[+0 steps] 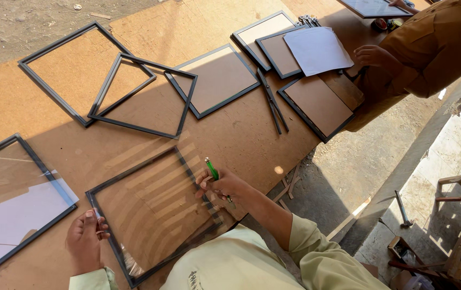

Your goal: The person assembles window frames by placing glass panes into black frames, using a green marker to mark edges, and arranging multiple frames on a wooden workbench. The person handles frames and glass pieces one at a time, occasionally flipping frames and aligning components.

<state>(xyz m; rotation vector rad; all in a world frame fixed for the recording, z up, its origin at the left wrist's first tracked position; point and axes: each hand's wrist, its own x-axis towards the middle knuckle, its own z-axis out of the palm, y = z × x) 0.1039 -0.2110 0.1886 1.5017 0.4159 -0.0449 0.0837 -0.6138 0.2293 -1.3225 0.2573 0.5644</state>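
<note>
Frame: black frame (152, 215), square, thin-railed, glass pane inside (streaked reflections), at the board's (241, 134) near edge
Right hand (222, 185): clamped on green pen (212, 170)
Left hand (84, 239): fingers curled, pressing the frame's left corner
Board: brown, matte hardboard

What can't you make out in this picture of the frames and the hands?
Head view only:
- Tool tip: the green tool runs into the right hand, which hides its lower end.
- Near frame: its bottom corner is hidden by the person's sleeve.
- Left frame: cut off by the picture's left edge.
- Left hand: fingertips curl over the near frame's edge; grip unclear.
- Co-worker's hand: what it holds is hidden.
</note>
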